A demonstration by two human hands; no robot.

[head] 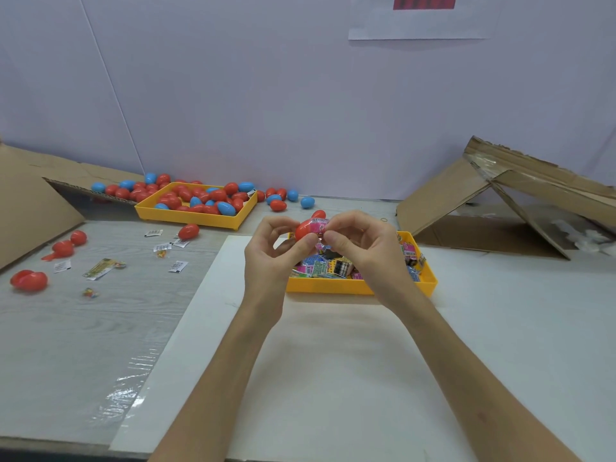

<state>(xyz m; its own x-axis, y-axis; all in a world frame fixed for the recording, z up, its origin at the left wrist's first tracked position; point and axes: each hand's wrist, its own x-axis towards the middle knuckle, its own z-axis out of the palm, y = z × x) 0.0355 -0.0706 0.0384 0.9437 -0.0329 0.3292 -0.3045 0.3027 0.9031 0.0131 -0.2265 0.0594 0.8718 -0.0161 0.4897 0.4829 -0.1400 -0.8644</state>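
- Since the work in hand looks to be stuffing small packets into toy eggs, both hands meet in mid-air just above the near yellow plastic tray [333, 287], where the supply of coloured packets lies within easy reach.
- The left hand [273, 253] grips an open red plastic egg shell [304, 231], thumb below and fingers curled behind it. The hollow is turned toward the other hand so the filling can go in.
- The right hand [361, 250] pinches a pink printed packet [319, 225] between thumb and forefinger and holds it at the shell's mouth. The packet touches the shell and seems partly inside, though I cannot tell how deep.
- A second red half [318, 214] peeks up behind the packet; it is probably the lid, tipped back so as not to block the opening.
- The egg shell thus sits between the two sets of fingertips, touching both hands, raised off the bench [133, 315] and over the tray's far left corner.
- The far yellow plastic tray [186, 217] holds closed red and blue eggs, likely the finished pile, well apart to the left, with more eggs spilling around it.
- Loose packets [103, 269] and a few open red eggs [29, 280] lie scattered on the grey bench at left, beside the white sheet [333, 361] under the arms.
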